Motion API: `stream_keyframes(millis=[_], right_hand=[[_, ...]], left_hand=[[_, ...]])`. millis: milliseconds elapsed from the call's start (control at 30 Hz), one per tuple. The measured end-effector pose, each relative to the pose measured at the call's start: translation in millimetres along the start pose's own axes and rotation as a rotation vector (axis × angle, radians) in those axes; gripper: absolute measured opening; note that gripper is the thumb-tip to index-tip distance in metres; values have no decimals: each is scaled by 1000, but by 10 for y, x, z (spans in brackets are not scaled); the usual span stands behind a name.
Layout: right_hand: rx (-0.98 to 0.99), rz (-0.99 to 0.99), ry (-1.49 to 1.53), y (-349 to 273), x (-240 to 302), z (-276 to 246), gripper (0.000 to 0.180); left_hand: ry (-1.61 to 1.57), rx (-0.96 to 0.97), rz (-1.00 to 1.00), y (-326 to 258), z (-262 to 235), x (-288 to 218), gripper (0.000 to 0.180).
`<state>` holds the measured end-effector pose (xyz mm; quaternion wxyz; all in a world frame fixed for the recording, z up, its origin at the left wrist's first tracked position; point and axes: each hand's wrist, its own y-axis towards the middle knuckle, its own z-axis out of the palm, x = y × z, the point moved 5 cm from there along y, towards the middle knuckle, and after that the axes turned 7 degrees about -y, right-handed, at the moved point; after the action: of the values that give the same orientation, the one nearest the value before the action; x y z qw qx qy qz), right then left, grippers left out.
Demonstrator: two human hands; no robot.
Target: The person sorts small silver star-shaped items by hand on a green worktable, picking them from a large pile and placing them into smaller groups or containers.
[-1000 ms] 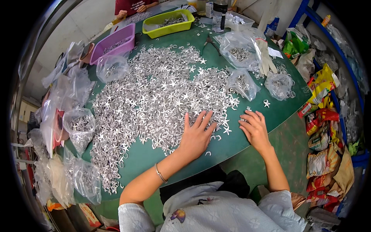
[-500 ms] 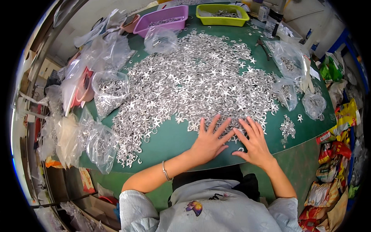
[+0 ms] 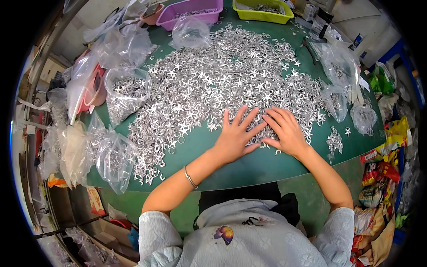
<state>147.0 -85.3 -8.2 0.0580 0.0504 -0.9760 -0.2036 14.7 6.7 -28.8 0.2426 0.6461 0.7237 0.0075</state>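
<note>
A wide heap of small silvery metal pieces (image 3: 249, 75), among them stars, rings and crescents, spreads over the green table (image 3: 213, 167). My left hand (image 3: 234, 135) lies palm down with fingers spread on the heap's near edge. Beside it, my right hand (image 3: 286, 133) rests palm down on the same edge, its fingers stretched out and thumb toward the left hand. Neither hand grips anything; what lies under the palms is hidden. A small separate pile of pieces (image 3: 334, 141) sits to the right, with a lone star (image 3: 348, 131) next to it.
Clear plastic bags of metal pieces stand at the left, one open bag (image 3: 127, 95) close to the heap; more bags (image 3: 334, 103) lie at the right. A purple basin (image 3: 191, 15) and a yellow-green basin (image 3: 262, 14) stand at the far edge. Pliers (image 3: 310, 50) lie at the far right.
Both hands have moved forward, away from me, onto the near edge of the heap, with fingers still stretched out. The whole view has shifted slightly.
</note>
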Motion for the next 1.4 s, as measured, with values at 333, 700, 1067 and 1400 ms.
stream_keyframes(millis=[333, 700, 1067, 1400], right_hand=[[-67, -19, -58, 186, -143, 190, 54], [-150, 21, -107, 455, -491, 311, 48], [-153, 184, 62, 418, -134, 388, 48], [-83, 139, 344, 121, 751, 251, 50]], left_hand=[[15, -75, -25, 124, -2, 216, 54], [88, -149, -111, 415, 76, 397, 52], [-4, -122, -234, 140, -6, 445, 46], [-195, -209, -240, -385, -350, 184, 36]])
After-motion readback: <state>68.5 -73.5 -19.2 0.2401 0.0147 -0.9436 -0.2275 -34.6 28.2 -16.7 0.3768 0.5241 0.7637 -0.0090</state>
